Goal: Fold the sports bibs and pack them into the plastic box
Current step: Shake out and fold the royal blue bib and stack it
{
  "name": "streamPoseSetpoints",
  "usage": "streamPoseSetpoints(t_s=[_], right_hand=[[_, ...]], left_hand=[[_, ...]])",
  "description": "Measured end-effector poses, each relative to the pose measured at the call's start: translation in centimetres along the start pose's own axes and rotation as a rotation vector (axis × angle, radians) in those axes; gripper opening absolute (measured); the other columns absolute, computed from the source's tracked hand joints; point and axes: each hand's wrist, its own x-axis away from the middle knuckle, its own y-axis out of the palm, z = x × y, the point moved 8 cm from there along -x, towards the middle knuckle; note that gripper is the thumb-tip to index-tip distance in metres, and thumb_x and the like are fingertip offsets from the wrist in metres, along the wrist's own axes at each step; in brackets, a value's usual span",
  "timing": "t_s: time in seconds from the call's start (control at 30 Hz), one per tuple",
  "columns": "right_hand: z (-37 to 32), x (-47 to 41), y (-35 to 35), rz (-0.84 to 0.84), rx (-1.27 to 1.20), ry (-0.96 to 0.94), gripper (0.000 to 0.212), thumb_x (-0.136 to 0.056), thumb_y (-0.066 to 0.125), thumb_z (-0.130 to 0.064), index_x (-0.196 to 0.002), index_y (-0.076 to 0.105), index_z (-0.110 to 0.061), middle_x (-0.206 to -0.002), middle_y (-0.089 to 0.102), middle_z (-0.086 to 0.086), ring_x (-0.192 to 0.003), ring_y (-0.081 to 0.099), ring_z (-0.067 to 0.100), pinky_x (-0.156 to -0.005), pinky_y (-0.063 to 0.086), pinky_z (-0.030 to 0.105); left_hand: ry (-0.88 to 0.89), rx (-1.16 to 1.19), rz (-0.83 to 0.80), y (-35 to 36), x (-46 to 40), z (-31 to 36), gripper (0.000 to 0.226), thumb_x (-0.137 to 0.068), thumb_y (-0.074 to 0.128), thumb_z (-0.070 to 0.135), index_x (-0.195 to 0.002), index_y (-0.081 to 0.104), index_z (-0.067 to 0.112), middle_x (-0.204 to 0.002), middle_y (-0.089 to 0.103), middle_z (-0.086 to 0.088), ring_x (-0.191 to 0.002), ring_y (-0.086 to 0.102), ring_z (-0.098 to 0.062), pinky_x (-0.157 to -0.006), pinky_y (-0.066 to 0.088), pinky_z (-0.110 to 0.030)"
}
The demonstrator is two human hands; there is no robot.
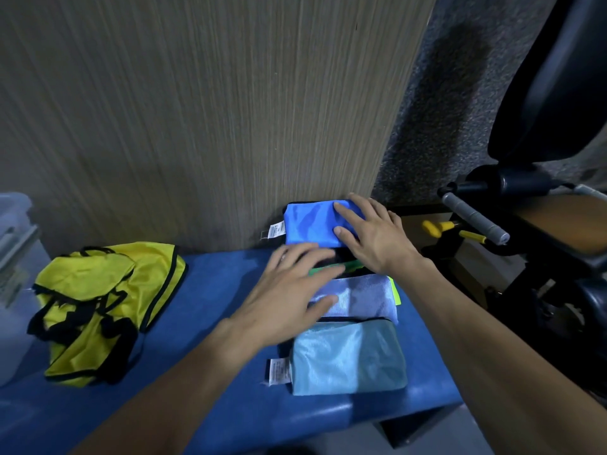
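A long blue padded bench (210, 323) runs along a wood-grain panel wall (197, 110), and to the right stands a black exercise machine with a grey foam roller and yellow-handled pins (492, 224). At the far left edge, the translucent plastic box (13, 257) sits just off the bench end, well apart from the folded pile. Beside it lies the crumpled yellow mesh bib with black trim (98, 307), not yet folded. On the right half of the bench three folded bibs lie in a row: a pale teal one nearest the camera (348, 359), a lilac-grey one in the middle (361, 297), and a bright blue one against the wall (308, 224), with a sliver of green fabric (331, 269) showing between the last two. The left hand (289, 290) lies flat with fingers spread, reaching over the lilac-grey bib towards the green strip; it looks blurred, so contact is hard to judge. The right hand (374, 234) presses flat, fingers straight, on the right end of the bright blue bib. The step seems to be smoothing and squaring the folded stack; pressing evenly with flat palms and lining up the edges before lifting should keep the slippery fabric from sliding open on the way to the box
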Motion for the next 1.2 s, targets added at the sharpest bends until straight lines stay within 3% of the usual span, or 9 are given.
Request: streamPoseSetpoints(t_s=[0.13,0.23,0.4,0.5,0.63,0.87,0.93,1.1,1.2], right_hand=[[0.1,0.0,0.4,-0.026,0.006,0.0,0.058,-0.106,0.028,-0.055,-0.16,0.021,-0.037,-0.169,0.007,-0.005,-0.154,0.007,0.026,-0.122,0.014,0.057],[0.5,0.1,0.5,-0.03,0.011,0.016,0.058,-0.106,0.031,-0.055,-0.16,0.021,-0.038,-0.17,0.003,-0.004,-0.154,0.007,0.03,-0.122,0.014,0.058],[-3.8,7.5,-3.1,0.285,-0.06,-0.249,0.041,-0.099,0.048,-0.044,-0.13,0.059,-0.019,-0.141,0.05,0.006,-0.118,0.051,0.031,-0.091,0.046,0.047],[-6.4,13.2,1.3,0.008,-0.068,-0.435,0.047,-0.1,0.047,-0.055,-0.131,0.059,-0.021,-0.131,0.054,-0.001,-0.111,0.054,0.024,-0.093,0.046,0.041],[-5.2,14.3,4.4,-0.22,-0.145,-0.282,0.062,-0.098,0.039,-0.069,-0.143,0.05,-0.028,-0.133,0.051,-0.009,-0.12,0.047,0.017,-0.105,0.041,0.038],[-4.5,13.4,3.6,-0.486,-0.06,-0.078,0.06,-0.082,0.073,-0.061,-0.127,0.051,-0.028,-0.112,0.049,-0.011,-0.107,0.049,0.015,-0.079,0.034,0.029],[-4.3,13.3,3.8,-0.519,-0.041,-0.032,0.06,-0.079,0.077,-0.059,-0.123,0.052,-0.027,-0.109,0.051,-0.011,-0.1,0.047,0.013,-0.077,0.035,0.029],[-4.1,13.6,4.8,-0.528,-0.091,0.018,0.077,-0.076,0.079,-0.059,-0.143,0.05,-0.031,-0.138,0.055,-0.009,-0.131,0.05,0.017,-0.107,0.041,0.037],[-4.1,13.6,4.7,-0.523,-0.115,0.022,0.071,-0.077,0.079,-0.056,-0.137,0.053,-0.03,-0.131,0.056,-0.009,-0.125,0.051,0.017,-0.103,0.04,0.036]], left_hand=[[-0.052,-0.212,-0.127,0.6,-2.9,-2.4,0.063,-0.096,0.061,0.04,-0.153,0.036,0.043,-0.166,0.026,0.0,-0.153,0.015,-0.031,-0.123,0.004,-0.053],[-0.07,-0.337,-0.196,1.6,-4.2,-3.2,0.067,-0.096,0.062,0.04,-0.154,0.031,0.048,-0.166,0.023,0.002,-0.153,0.016,-0.035,-0.124,0.006,-0.058],[-0.042,-0.395,-0.205,2.7,-4.6,-4.4,0.068,-0.085,0.075,0.042,-0.146,0.046,0.047,-0.159,0.039,0.001,-0.145,0.033,-0.039,-0.12,0.023,-0.059],[-0.025,-0.415,-0.21,2.8,-4.9,-4.6,0.07,-0.089,0.068,0.048,-0.151,0.036,0.049,-0.163,0.033,0.003,-0.148,0.028,-0.038,-0.121,0.02,-0.057],[-0.026,-0.431,-0.214,2.5,-5.1,-4.6,0.07,-0.095,0.058,0.05,-0.156,0.022,0.051,-0.167,0.02,0.006,-0.151,0.017,-0.034,-0.123,0.012,-0.052],[-0.025,-0.442,-0.238,2.4,-4.9,-4.4,0.069,-0.098,0.055,0.049,-0.157,0.018,0.05,-0.167,0.017,0.006,-0.151,0.016,-0.034,-0.123,0.013,-0.052],[-0.019,-0.452,-0.236,2.3,-4.9,-4.4,0.068,-0.099,0.056,0.049,-0.156,0.019,0.05,-0.166,0.019,0.006,-0.15,0.018,-0.034,-0.122,0.015,-0.051],[-0.002,-0.455,-0.221,2.1,-5.1,-4.4,0.067,-0.098,0.057,0.048,-0.156,0.024,0.049,-0.165,0.024,0.004,-0.149,0.023,-0.035,-0.121,0.018,-0.051],[0.002,-0.464,-0.22,2.4,-5.1,-4.6,0.067,-0.097,0.059,0.048,-0.155,0.025,0.049,-0.164,0.026,0.004,-0.148,0.024,-0.036,-0.12,0.019,-0.051]])
